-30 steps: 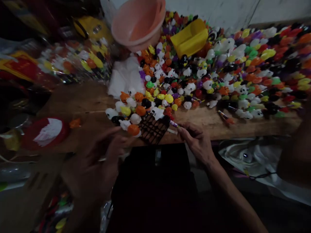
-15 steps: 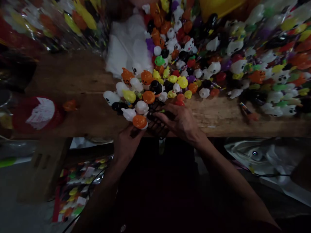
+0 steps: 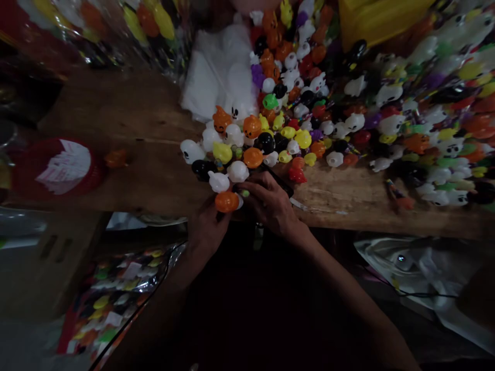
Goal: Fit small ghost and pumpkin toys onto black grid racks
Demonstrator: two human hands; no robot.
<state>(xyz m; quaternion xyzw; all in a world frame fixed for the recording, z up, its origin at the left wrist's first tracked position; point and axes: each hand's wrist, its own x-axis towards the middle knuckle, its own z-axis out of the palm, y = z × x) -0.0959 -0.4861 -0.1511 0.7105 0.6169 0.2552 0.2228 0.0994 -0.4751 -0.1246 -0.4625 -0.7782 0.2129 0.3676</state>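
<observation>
At the bench's front edge, my left hand (image 3: 207,226) pinches an orange pumpkin-shaped toy (image 3: 226,202) with a white part at its right end. My right hand (image 3: 273,203) meets it from the right, its fingers closed around a small dark piece with a green tip (image 3: 244,193). Just beyond my hands lie a white cat-like toy head (image 3: 219,181), a round white one (image 3: 237,171), a black one (image 3: 203,169) and a yellow one (image 3: 222,152). Partly under my right hand is a dark flat object (image 3: 280,181), mostly hidden.
A large heap of small colored toys (image 3: 348,123) spreads across the right of the wooden bench (image 3: 154,170). White plastic bags (image 3: 220,67) lie at the back. A red tub (image 3: 96,170) with paper stands left, near a lone orange toy (image 3: 116,158). Packed bags (image 3: 112,304) sit below.
My right hand has moved left and slightly down, right up to the orange toy. The dark rack-like object is now mostly covered. The whole view has shifted a little.
</observation>
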